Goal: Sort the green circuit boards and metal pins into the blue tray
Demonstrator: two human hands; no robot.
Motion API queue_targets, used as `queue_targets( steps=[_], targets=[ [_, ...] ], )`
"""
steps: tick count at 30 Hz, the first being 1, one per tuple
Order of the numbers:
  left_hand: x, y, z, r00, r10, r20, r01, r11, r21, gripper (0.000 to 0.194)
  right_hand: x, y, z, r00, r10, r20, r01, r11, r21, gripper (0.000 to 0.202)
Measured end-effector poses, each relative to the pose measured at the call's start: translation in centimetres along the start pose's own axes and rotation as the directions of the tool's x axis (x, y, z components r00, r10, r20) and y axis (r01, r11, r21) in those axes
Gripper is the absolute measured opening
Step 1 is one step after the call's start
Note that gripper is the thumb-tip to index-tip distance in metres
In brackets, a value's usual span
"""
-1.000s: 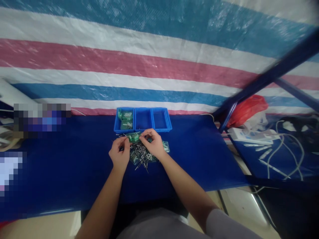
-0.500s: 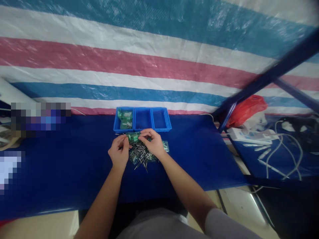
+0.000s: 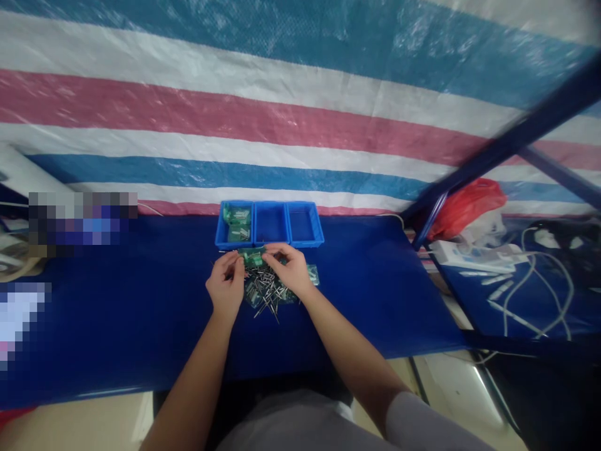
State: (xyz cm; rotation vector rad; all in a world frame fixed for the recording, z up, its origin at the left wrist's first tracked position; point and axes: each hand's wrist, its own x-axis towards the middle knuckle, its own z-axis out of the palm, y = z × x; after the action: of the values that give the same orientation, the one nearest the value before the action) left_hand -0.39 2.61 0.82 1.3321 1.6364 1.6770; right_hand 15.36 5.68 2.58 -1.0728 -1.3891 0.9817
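Note:
Between my hands is a small green bag (image 3: 252, 257), its left end pinched by my left hand (image 3: 226, 282) and its right end by my right hand (image 3: 290, 269). Below it, a pile of thin metal pieces (image 3: 268, 289) lies on the blue table, with more green bags (image 3: 313, 275) under and beside it. Just beyond my hands stand three joined blue bins. The left bin (image 3: 218, 233) holds green bags with small pieces inside. The middle bin (image 3: 271, 220) and the right bin (image 3: 304, 224) show no bags.
A striped sheet (image 3: 282, 147) hangs behind the blue table (image 3: 154, 300). Past a blue metal frame (image 3: 498, 153) at the right are a red bag (image 3: 474, 203), a white power strip (image 3: 462, 254) and white cables (image 3: 533, 275). Blurred-out items sit at the left.
My fingers have shifted slightly on the green bag, which stays pinched between both hands. The view has moved very slightly.

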Motion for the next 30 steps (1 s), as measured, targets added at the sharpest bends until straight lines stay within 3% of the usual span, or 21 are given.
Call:
queue_targets(
  steps=[4, 9, 12, 19, 25, 30],
  targets=[
    [0.1, -0.3, -0.1, 0.999, 0.041, 0.011, -0.041, 0.998, 0.036, 0.035, 0.0, -0.2, 0.0, 1.000, 0.017, -0.003, -0.017, 1.000, -0.014, 0.016],
    [0.4, -0.1, -0.5, 0.979, 0.200, 0.033, -0.202, 0.972, 0.122, 0.020, 0.1, -0.7, -0.3, 0.996, -0.091, -0.018, 0.090, 0.995, -0.036, 0.015],
    [0.5, 0.1, -0.6, 0.966, 0.259, 0.022, -0.259, 0.951, 0.169, 0.018, 0.1, -0.6, -0.3, 0.997, -0.067, -0.025, 0.067, 0.998, -0.005, 0.016],
    [0.1, -1.1, -0.5, 0.992, 0.113, 0.048, -0.114, 0.993, 0.021, 0.022, -0.1, 0.1, -0.1, 0.997, 0.065, 0.038, -0.069, 0.991, 0.111, 0.027],
    [-0.1, -1.1, -0.7, 0.992, 0.120, 0.035, -0.120, 0.993, 0.005, 0.023, -0.2, -0.3, 0.0, 1.000, -0.004, 0.007, 0.004, 1.000, 0.004, 0.011],
    [0.1, -0.8, -0.4, 0.989, 0.145, -0.013, -0.143, 0.986, 0.087, 0.020, -0.2, -0.1, 0.3, 1.000, -0.031, 0.005, 0.031, 1.000, 0.008, 0.016]
  ],
)
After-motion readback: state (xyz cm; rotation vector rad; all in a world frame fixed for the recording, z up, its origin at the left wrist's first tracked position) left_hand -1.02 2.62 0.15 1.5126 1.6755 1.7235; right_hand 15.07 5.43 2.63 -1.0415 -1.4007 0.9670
